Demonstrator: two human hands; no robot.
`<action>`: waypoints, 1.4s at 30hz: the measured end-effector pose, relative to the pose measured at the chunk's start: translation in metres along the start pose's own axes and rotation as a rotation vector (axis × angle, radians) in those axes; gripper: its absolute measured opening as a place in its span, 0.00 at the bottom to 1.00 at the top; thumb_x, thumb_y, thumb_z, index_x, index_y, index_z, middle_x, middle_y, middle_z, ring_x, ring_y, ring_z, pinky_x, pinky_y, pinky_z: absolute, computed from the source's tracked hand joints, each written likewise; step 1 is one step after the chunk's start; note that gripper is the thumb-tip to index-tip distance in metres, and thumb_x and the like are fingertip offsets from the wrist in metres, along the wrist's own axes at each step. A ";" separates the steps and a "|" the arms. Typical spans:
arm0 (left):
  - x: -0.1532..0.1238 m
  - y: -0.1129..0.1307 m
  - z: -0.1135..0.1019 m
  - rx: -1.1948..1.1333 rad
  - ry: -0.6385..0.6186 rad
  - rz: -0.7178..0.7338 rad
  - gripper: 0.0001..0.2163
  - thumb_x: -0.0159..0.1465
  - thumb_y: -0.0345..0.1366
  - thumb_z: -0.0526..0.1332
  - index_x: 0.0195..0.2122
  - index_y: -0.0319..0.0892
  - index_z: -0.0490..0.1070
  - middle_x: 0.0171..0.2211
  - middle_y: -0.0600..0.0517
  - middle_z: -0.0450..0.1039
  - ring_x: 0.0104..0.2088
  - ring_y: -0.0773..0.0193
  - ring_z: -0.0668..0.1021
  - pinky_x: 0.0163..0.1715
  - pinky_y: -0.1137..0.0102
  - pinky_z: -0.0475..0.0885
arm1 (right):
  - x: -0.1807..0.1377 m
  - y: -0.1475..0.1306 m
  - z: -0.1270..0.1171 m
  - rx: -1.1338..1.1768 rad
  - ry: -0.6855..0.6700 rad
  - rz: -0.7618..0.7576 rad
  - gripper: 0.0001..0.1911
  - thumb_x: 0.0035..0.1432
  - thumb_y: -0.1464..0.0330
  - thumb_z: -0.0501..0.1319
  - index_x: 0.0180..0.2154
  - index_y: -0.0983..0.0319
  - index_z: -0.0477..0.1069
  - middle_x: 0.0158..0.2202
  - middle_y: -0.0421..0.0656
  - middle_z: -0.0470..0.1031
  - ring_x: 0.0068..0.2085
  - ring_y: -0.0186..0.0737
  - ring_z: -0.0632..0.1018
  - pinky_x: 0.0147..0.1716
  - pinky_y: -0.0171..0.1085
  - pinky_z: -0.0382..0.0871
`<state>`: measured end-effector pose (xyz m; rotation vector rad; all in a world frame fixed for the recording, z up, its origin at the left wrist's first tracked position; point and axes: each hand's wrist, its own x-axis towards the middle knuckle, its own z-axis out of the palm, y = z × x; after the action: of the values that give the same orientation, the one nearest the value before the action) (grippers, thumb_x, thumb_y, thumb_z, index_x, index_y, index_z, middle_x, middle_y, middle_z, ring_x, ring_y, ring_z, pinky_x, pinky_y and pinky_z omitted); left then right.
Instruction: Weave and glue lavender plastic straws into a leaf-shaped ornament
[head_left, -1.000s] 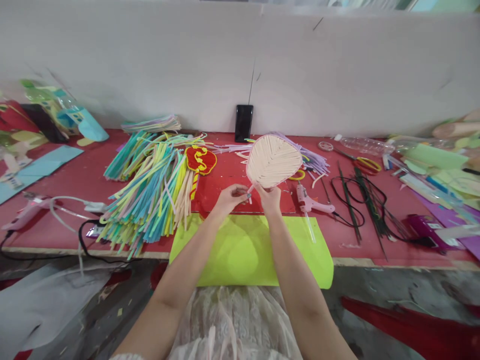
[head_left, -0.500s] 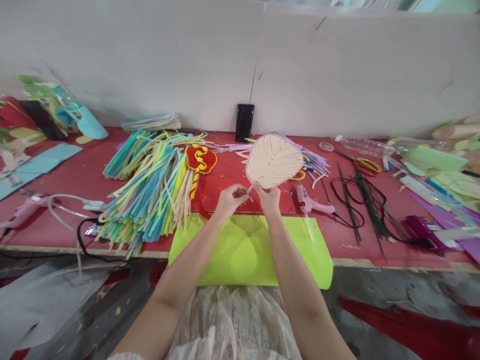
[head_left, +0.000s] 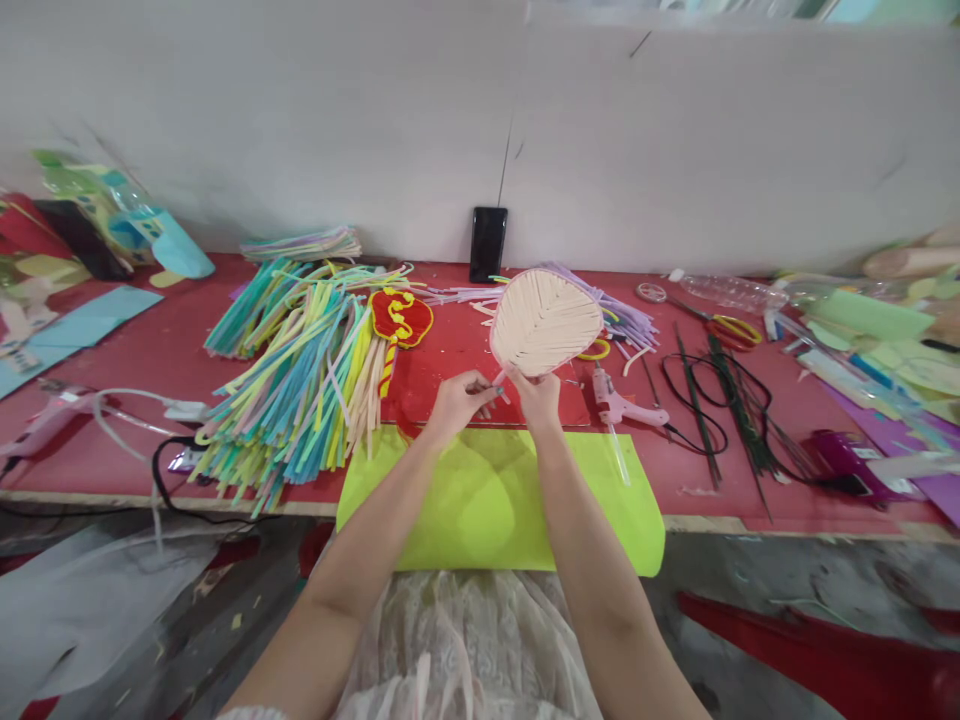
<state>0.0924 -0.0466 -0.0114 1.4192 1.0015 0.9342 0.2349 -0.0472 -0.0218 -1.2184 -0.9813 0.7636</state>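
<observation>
My right hand [head_left: 538, 396] grips the base of a cream woven fan [head_left: 546, 321] with a pink rim, held upright above the red table [head_left: 150, 365]. My left hand [head_left: 459, 394] is closed in a pinch on the fan's short stub at its lower left edge. Both hands hover over a red sheet [head_left: 427, 393], just beyond a lime green sheet [head_left: 495, 500] that overhangs the table's front edge.
A big heap of pastel foam strips [head_left: 300, 375] lies left, with a red and yellow ornament [head_left: 402, 319] on it. A pink glue gun [head_left: 622, 405], black wires [head_left: 712, 400], scissors [head_left: 731, 328] and a phone [head_left: 488, 244] against the wall lie right and behind.
My left hand has closed in on the fan's base and now pinches the stub. The fan has barely moved.
</observation>
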 end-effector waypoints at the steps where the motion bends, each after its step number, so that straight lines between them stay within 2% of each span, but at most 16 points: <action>1: 0.001 0.000 0.000 -0.025 -0.014 -0.014 0.12 0.55 0.41 0.65 0.25 0.39 0.67 0.19 0.56 0.71 0.16 0.70 0.73 0.18 0.76 0.68 | 0.000 -0.001 0.000 0.022 0.002 0.012 0.17 0.42 0.56 0.69 0.27 0.63 0.79 0.33 0.43 0.82 0.43 0.46 0.80 0.49 0.42 0.71; 4: 0.001 0.000 -0.001 -0.067 -0.047 -0.041 0.12 0.54 0.41 0.66 0.25 0.39 0.66 0.19 0.55 0.71 0.16 0.71 0.73 0.18 0.76 0.68 | 0.000 -0.002 0.001 0.083 0.008 0.049 0.18 0.38 0.56 0.70 0.29 0.63 0.79 0.34 0.43 0.82 0.44 0.46 0.80 0.49 0.43 0.71; 7: 0.000 0.000 -0.001 -0.033 -0.039 -0.013 0.11 0.55 0.40 0.65 0.25 0.39 0.66 0.19 0.55 0.72 0.16 0.72 0.72 0.18 0.77 0.67 | 0.001 0.000 0.001 0.107 -0.027 0.046 0.17 0.39 0.56 0.70 0.26 0.62 0.78 0.34 0.43 0.82 0.44 0.45 0.80 0.51 0.43 0.70; 13: -0.006 0.001 0.001 0.230 0.064 0.143 0.09 0.57 0.38 0.62 0.25 0.41 0.65 0.21 0.56 0.71 0.19 0.71 0.73 0.22 0.77 0.66 | 0.003 0.005 -0.001 0.094 -0.055 0.003 0.14 0.42 0.57 0.69 0.25 0.62 0.78 0.29 0.41 0.81 0.41 0.43 0.80 0.51 0.42 0.69; 17: -0.010 0.005 0.002 0.417 0.113 0.222 0.08 0.58 0.35 0.60 0.24 0.41 0.63 0.20 0.57 0.69 0.20 0.73 0.69 0.24 0.77 0.62 | 0.002 0.005 0.000 0.086 -0.068 -0.005 0.12 0.43 0.59 0.69 0.25 0.61 0.79 0.29 0.41 0.81 0.40 0.42 0.80 0.50 0.41 0.70; 21: -0.013 0.008 0.004 0.479 0.162 0.217 0.09 0.57 0.34 0.60 0.23 0.42 0.62 0.17 0.59 0.63 0.19 0.73 0.66 0.23 0.77 0.59 | 0.001 0.003 0.002 0.103 -0.069 -0.009 0.11 0.42 0.60 0.69 0.25 0.61 0.79 0.31 0.40 0.81 0.41 0.43 0.80 0.50 0.41 0.70; 24: -0.012 0.007 0.005 0.472 0.159 0.181 0.10 0.58 0.35 0.60 0.21 0.41 0.63 0.15 0.59 0.64 0.18 0.72 0.66 0.23 0.76 0.59 | 0.000 0.002 0.002 0.093 -0.102 -0.035 0.10 0.44 0.60 0.68 0.24 0.60 0.78 0.29 0.40 0.81 0.40 0.42 0.80 0.50 0.41 0.70; 26: -0.011 0.006 0.005 0.392 0.096 0.112 0.11 0.59 0.36 0.58 0.20 0.41 0.65 0.15 0.57 0.67 0.18 0.71 0.69 0.22 0.76 0.61 | 0.000 0.002 0.002 0.093 -0.111 -0.049 0.10 0.44 0.60 0.68 0.22 0.60 0.77 0.28 0.40 0.80 0.40 0.42 0.80 0.51 0.41 0.69; 29: -0.006 0.004 0.005 0.150 -0.016 -0.058 0.11 0.61 0.37 0.57 0.23 0.39 0.70 0.17 0.54 0.71 0.18 0.69 0.72 0.22 0.75 0.65 | 0.000 0.002 0.001 0.094 -0.107 -0.051 0.10 0.45 0.60 0.68 0.21 0.60 0.77 0.27 0.40 0.80 0.40 0.42 0.80 0.51 0.41 0.69; 33: -0.001 0.003 0.004 -0.139 -0.110 -0.259 0.10 0.60 0.38 0.61 0.28 0.36 0.74 0.20 0.50 0.76 0.18 0.69 0.75 0.24 0.74 0.70 | 0.000 0.002 0.002 0.068 -0.098 -0.032 0.11 0.45 0.60 0.67 0.21 0.60 0.76 0.27 0.41 0.80 0.39 0.42 0.80 0.50 0.41 0.70; 37: 0.000 -0.003 -0.001 -0.324 -0.141 -0.344 0.09 0.57 0.38 0.65 0.34 0.36 0.77 0.29 0.47 0.80 0.22 0.71 0.77 0.27 0.76 0.72 | -0.001 -0.004 0.002 0.051 -0.061 -0.008 0.11 0.42 0.59 0.68 0.21 0.61 0.76 0.26 0.41 0.80 0.38 0.43 0.80 0.48 0.41 0.70; 42: 0.000 -0.005 -0.005 -0.528 -0.145 -0.476 0.05 0.58 0.30 0.65 0.35 0.36 0.78 0.32 0.47 0.81 0.22 0.75 0.76 0.22 0.82 0.70 | -0.002 -0.010 0.001 0.076 -0.095 -0.027 0.12 0.43 0.59 0.68 0.20 0.61 0.76 0.26 0.42 0.80 0.37 0.41 0.80 0.51 0.42 0.68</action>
<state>0.0872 -0.0451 -0.0162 0.7483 0.8477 0.6616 0.2325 -0.0508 -0.0120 -1.1099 -1.0352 0.8366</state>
